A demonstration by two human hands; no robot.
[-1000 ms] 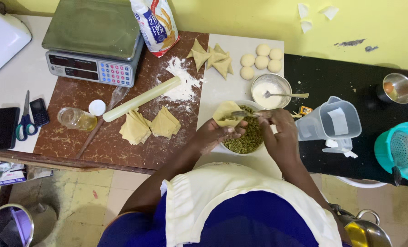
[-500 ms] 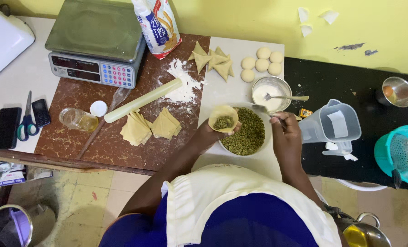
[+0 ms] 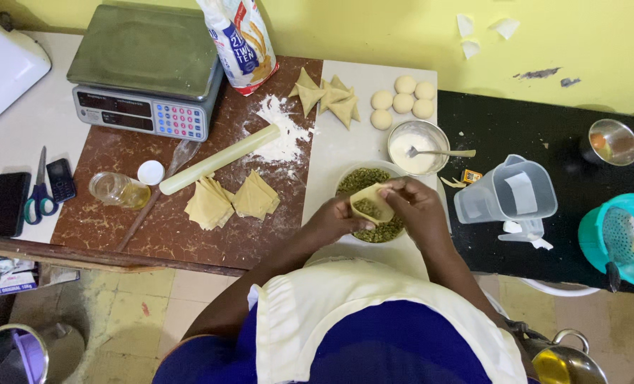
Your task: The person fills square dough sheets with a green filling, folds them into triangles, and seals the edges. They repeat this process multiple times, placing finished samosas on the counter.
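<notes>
The left hand [image 3: 335, 222] holds a pastry cone [image 3: 371, 204] of pale dough, its grip closed around the lower side of the cone, directly above the bowl of green filling [image 3: 356, 179] on the white board [image 3: 338, 149]. Half a second ago the right hand was away from the cone, near the right edge of the bowl; now the right hand [image 3: 416, 206] has come to the cone and its fingers pinch the open rim. The cone already has green filling inside, so the change suggests that filling is finished and the closing of the edge begins. Behind the bowl stands a small metal bowl of white paste [image 3: 418, 148] with a spoon, untouched. On the brown table [image 3: 132, 220] lie the stacked pastry sheets [image 3: 232, 200], the rolling pin [image 3: 219, 159], and further back four folded samosas [image 3: 325, 96] and dough balls [image 3: 402, 99].
</notes>
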